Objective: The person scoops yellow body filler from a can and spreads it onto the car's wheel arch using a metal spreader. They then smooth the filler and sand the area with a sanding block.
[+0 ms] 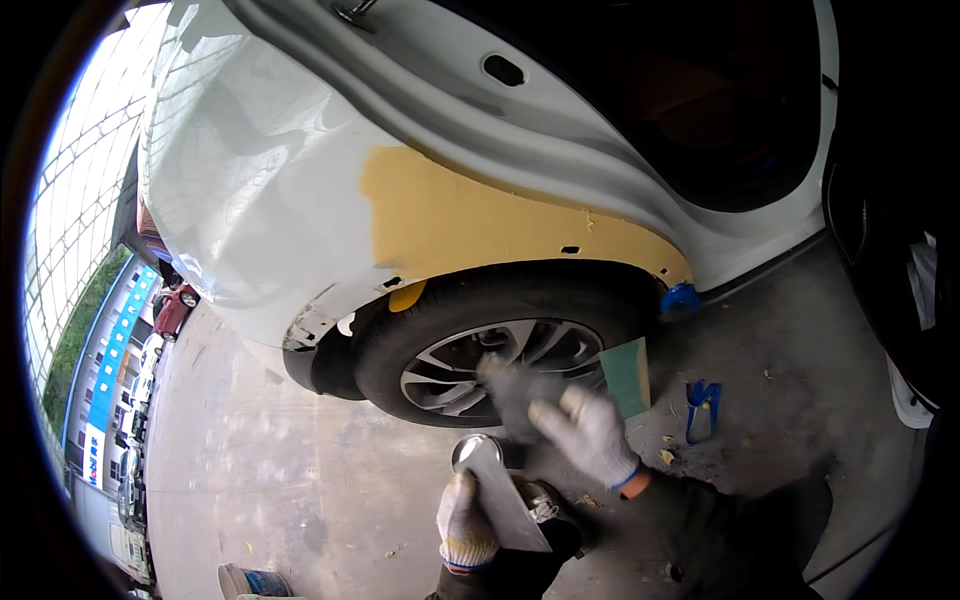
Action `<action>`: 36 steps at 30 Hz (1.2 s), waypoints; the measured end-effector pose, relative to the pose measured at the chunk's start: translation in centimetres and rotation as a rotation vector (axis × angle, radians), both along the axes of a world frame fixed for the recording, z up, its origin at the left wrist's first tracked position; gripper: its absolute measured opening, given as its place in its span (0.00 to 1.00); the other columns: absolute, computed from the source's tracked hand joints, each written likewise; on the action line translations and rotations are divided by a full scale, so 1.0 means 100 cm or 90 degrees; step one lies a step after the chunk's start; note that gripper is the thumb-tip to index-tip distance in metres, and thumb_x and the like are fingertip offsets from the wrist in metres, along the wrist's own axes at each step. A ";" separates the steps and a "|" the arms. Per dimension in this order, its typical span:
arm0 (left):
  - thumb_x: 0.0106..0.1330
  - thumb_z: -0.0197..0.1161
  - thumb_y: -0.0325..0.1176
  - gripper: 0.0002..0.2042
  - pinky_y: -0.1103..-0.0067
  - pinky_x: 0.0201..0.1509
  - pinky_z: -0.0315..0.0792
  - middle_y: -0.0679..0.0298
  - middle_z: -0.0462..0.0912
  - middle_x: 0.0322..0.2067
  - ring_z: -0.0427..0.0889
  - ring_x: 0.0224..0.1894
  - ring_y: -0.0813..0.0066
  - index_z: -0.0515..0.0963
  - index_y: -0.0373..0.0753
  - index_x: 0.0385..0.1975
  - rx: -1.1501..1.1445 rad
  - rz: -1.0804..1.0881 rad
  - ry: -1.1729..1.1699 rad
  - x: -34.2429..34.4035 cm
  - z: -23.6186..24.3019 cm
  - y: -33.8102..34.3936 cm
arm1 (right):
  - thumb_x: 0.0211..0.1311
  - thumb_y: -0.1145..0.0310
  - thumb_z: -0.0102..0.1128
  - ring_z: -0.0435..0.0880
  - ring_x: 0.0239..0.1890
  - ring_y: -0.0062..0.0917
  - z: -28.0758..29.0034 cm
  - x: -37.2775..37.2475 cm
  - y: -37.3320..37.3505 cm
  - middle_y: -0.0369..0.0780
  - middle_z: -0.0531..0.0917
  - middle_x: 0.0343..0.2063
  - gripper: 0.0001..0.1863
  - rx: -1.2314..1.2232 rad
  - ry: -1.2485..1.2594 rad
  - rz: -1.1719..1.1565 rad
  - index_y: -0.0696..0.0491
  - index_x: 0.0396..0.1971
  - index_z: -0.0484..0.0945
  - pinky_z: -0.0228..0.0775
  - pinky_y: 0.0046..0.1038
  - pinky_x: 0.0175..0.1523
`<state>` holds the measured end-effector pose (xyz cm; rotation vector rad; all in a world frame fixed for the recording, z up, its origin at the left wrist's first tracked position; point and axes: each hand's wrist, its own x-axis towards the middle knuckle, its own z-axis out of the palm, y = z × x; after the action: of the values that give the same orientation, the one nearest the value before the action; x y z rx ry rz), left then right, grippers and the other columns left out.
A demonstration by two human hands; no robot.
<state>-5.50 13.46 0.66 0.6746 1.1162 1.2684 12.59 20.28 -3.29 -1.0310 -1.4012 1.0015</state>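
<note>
My left hand (pixel 465 525), in a white knit glove, is closed on a flat grey metal plate (pixel 512 505) like a putty board, tilted in front of the wheel. Just beyond its upper end is a round metal tin (pixel 476 450), partly covered by the plate. My right hand (pixel 592 435), also gloved, grips a dark grey piece (pixel 525 398) smeared by motion; its kind does not show. Ahead is the white car's rear fender (pixel 290 200), with yellow-tan body filler (pixel 480 215) spread over the wheel arch.
The car's wheel (pixel 480 365) stands under the arch, beside a green sheet (pixel 628 378). A blue tool (pixel 702 410) lies on the floor to the right. The door opening (pixel 700 100) is at upper right. A bucket (pixel 235 582) stands at lower left; parked cars (pixel 175 312) are farther off.
</note>
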 end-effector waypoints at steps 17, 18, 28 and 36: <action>0.77 0.49 0.45 0.24 0.70 0.57 0.76 0.53 0.82 0.47 0.83 0.48 0.63 0.72 0.28 0.57 0.098 0.001 -0.100 -0.001 0.002 0.015 | 0.72 0.68 0.58 0.79 0.43 0.13 0.007 0.088 0.065 0.33 0.82 0.39 0.10 -0.081 0.459 -0.151 0.59 0.44 0.79 0.74 0.20 0.52; 0.77 0.49 0.45 0.24 0.70 0.57 0.76 0.53 0.82 0.48 0.83 0.48 0.63 0.72 0.28 0.57 0.098 -0.001 -0.100 -0.001 0.001 0.016 | 0.71 0.67 0.58 0.79 0.41 0.12 0.010 0.085 0.069 0.33 0.82 0.38 0.10 -0.094 0.463 -0.150 0.58 0.44 0.79 0.73 0.19 0.50; 0.76 0.50 0.44 0.23 0.71 0.55 0.76 0.53 0.82 0.47 0.83 0.47 0.64 0.72 0.29 0.57 0.094 -0.004 -0.106 0.002 0.004 0.016 | 0.71 0.64 0.60 0.76 0.36 0.11 -0.002 0.074 0.089 0.29 0.81 0.35 0.11 -0.084 0.484 -0.046 0.53 0.46 0.79 0.70 0.17 0.40; 0.69 0.52 0.59 0.37 0.64 0.53 0.77 0.43 0.82 0.44 0.83 0.46 0.49 0.73 0.21 0.53 0.053 -0.148 -0.020 0.002 0.008 -0.003 | 0.65 0.60 0.64 0.78 0.28 0.20 0.018 0.053 0.023 0.35 0.81 0.26 0.12 0.055 -0.009 0.165 0.55 0.34 0.81 0.72 0.27 0.35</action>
<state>-5.30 13.13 1.48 0.8190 0.9337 1.1271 17.85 22.58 -1.45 -0.8091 -1.6040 1.1109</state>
